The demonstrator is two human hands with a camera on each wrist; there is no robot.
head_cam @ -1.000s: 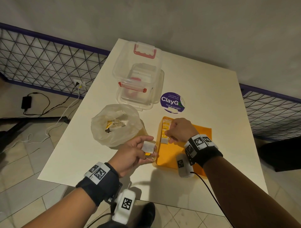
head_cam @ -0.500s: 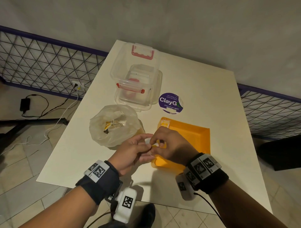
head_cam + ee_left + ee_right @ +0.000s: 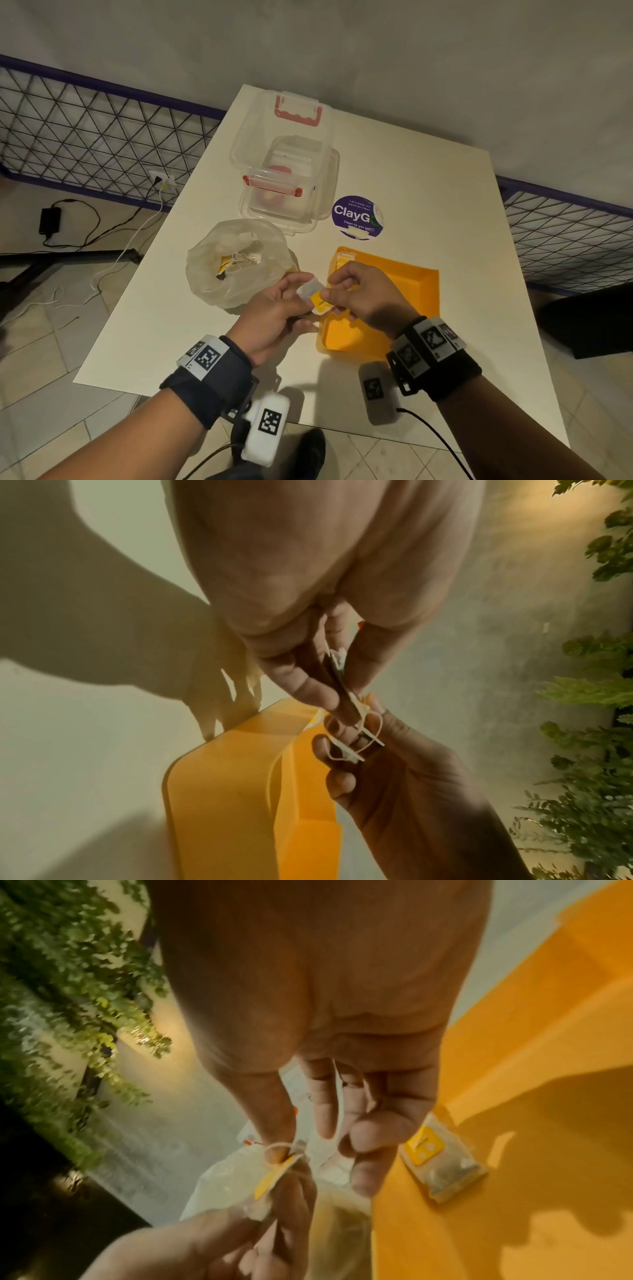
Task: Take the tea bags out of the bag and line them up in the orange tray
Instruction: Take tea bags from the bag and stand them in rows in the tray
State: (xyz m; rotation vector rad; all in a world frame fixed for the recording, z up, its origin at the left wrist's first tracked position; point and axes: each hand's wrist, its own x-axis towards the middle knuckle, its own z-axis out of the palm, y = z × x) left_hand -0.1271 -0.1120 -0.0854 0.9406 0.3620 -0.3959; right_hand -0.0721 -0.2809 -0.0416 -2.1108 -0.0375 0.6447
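Over the table, just left of the orange tray point(image 3: 411, 291), both hands meet on one tea bag point(image 3: 311, 287). My left hand point(image 3: 306, 293) pinches its white pouch between thumb and fingers. My right hand point(image 3: 328, 287) pinches the yellow tag point(image 3: 321, 304) and the looped string point(image 3: 368, 731). Another tea bag point(image 3: 441, 1167) lies flat inside the tray near its far left corner point(image 3: 344, 257). The clear plastic bag point(image 3: 236, 267) stands open to the left, with more tea bags point(image 3: 236, 262) in it.
A clear lidded container point(image 3: 284, 164) with red clasps sits behind the plastic bag. A round purple sticker point(image 3: 358, 217) lies on the white table point(image 3: 428, 192) behind the tray. Wire fencing and cables are on the floor at the left.
My right hand left the tray and came left to meet my left hand. Both now hold the tea bag, and its yellow tag shows between them.
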